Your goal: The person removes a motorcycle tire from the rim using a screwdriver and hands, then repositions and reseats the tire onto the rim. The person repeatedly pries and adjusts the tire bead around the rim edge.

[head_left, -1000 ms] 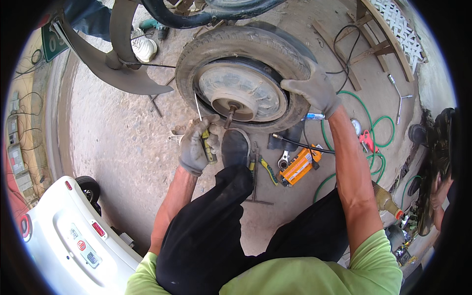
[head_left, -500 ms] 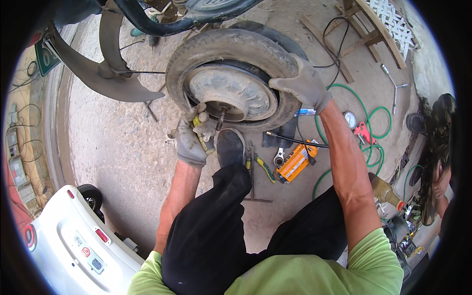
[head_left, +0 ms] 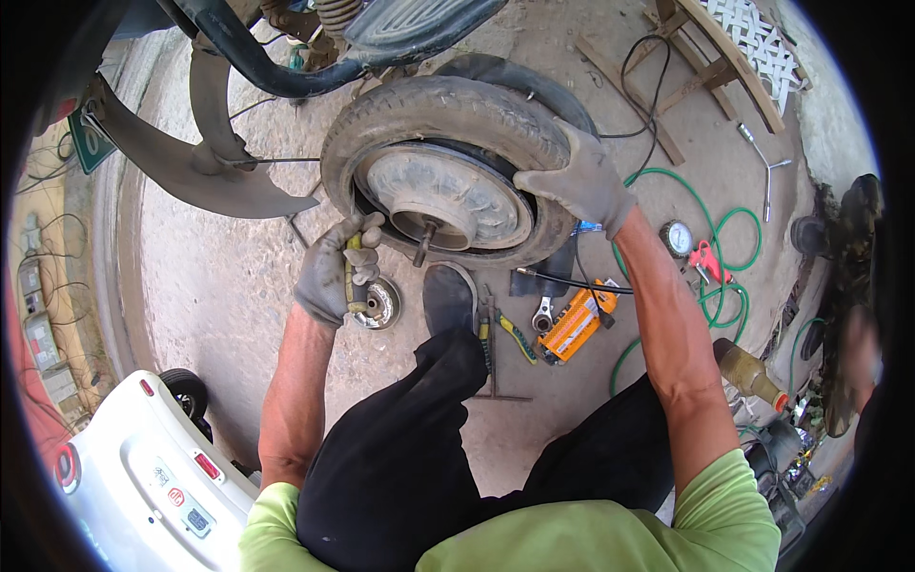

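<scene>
A dusty wheel point(head_left: 434, 191) stands tilted in front of me, its tyre point(head_left: 419, 103) partly off the rim and its axle stub point(head_left: 427, 243) pointing toward me. My right hand point(head_left: 579, 181), in a grey glove, grips the tyre's right side, thumb at the inner edge. My left hand point(head_left: 334, 267), also gloved, is closed round a yellow-handled tool point(head_left: 355, 286) at the lower left of the rim. The tool's tip is hard to make out near the tyre's edge. A round metal hub part point(head_left: 383, 305) lies on the ground beside that hand.
My shoe point(head_left: 450, 300) is just below the wheel. Near it lie yellow-green pliers point(head_left: 517, 340), a ratchet wrench point(head_left: 543, 315) and an orange box point(head_left: 577, 322). A green hose point(head_left: 753, 248) and pressure gauge point(head_left: 677, 238) lie right; a white vehicle point(head_left: 157, 477) stands lower left.
My left hand has moved left with the yellow-handled tool, and the round hub part shows beside it. The wheel sits slightly lower in view; my right hand keeps its grip on the tyre.
</scene>
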`<state>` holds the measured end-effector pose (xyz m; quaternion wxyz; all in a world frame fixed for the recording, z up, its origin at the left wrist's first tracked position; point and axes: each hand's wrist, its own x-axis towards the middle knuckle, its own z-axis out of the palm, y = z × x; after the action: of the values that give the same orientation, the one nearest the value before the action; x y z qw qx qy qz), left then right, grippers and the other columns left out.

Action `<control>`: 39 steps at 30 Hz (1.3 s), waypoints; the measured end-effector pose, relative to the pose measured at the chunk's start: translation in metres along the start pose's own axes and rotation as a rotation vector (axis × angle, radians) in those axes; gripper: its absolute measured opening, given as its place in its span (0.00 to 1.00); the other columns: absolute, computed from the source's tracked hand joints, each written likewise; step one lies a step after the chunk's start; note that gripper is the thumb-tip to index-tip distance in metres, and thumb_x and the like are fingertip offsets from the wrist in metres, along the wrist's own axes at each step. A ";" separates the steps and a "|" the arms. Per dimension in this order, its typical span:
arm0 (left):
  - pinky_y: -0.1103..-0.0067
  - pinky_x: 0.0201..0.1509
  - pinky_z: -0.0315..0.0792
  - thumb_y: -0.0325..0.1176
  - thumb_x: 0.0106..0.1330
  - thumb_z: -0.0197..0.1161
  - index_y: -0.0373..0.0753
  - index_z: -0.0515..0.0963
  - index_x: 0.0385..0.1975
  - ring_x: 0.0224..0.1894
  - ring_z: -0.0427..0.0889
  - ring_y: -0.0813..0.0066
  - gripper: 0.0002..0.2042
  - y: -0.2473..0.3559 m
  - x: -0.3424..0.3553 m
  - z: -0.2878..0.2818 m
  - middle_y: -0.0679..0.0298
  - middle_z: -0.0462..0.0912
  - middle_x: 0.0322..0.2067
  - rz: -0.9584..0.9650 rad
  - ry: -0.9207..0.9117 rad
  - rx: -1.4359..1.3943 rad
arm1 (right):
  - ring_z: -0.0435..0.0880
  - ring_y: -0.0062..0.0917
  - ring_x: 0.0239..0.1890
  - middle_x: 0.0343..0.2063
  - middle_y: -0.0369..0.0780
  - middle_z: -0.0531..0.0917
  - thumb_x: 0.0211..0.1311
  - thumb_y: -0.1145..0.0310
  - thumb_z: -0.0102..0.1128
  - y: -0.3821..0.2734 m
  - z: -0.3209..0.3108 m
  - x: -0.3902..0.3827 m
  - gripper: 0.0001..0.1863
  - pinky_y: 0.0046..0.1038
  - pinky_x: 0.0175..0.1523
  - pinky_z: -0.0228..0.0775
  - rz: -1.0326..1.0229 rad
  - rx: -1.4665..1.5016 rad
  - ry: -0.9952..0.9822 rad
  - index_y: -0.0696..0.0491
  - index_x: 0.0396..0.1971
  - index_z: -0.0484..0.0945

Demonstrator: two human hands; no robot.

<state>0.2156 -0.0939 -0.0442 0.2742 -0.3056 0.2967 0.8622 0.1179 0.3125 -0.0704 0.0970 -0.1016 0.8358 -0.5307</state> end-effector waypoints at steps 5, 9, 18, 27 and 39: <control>0.81 0.21 0.71 0.37 0.91 0.53 0.24 0.79 0.63 0.22 0.76 0.85 0.19 0.037 -0.006 -0.002 0.54 0.91 0.40 -0.137 0.165 0.310 | 0.89 0.44 0.66 0.62 0.58 0.88 0.54 0.51 0.88 -0.004 0.004 -0.003 0.51 0.39 0.73 0.77 0.014 -0.021 0.014 0.68 0.71 0.78; 0.84 0.13 0.62 0.35 0.90 0.55 0.21 0.82 0.54 0.13 0.69 0.87 0.18 0.100 -0.050 0.030 0.46 0.91 0.34 -0.265 0.170 0.758 | 0.89 0.44 0.66 0.62 0.59 0.88 0.54 0.50 0.87 0.007 -0.001 0.001 0.53 0.38 0.74 0.77 0.034 0.044 0.016 0.72 0.71 0.76; 0.79 0.38 0.87 0.31 0.83 0.62 0.25 0.70 0.76 0.33 0.92 0.71 0.26 0.022 -0.061 0.033 0.47 0.92 0.50 0.115 -0.089 0.749 | 0.87 0.44 0.70 0.64 0.60 0.88 0.54 0.48 0.87 0.007 0.001 0.008 0.56 0.39 0.77 0.74 0.030 0.061 -0.037 0.72 0.74 0.75; 0.81 0.23 0.79 0.44 0.90 0.61 0.34 0.79 0.70 0.20 0.85 0.79 0.21 -0.026 -0.009 -0.011 0.60 0.90 0.30 0.184 0.172 0.780 | 0.89 0.27 0.61 0.61 0.46 0.91 0.58 0.63 0.87 0.021 0.004 0.005 0.44 0.34 0.71 0.79 0.094 -0.054 0.060 0.65 0.72 0.79; 0.79 0.21 0.67 0.45 0.88 0.64 0.33 0.84 0.60 0.18 0.69 0.83 0.19 -0.058 0.015 0.017 0.66 0.84 0.26 0.324 0.210 0.307 | 0.89 0.29 0.64 0.63 0.47 0.90 0.57 0.63 0.87 0.021 0.000 0.006 0.46 0.34 0.73 0.78 0.078 0.081 -0.018 0.66 0.73 0.78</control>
<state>0.2375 -0.0395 -0.0635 0.1434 -0.2967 0.4963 0.8032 0.1112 0.3194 -0.0899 0.1293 -0.0698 0.8160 -0.5590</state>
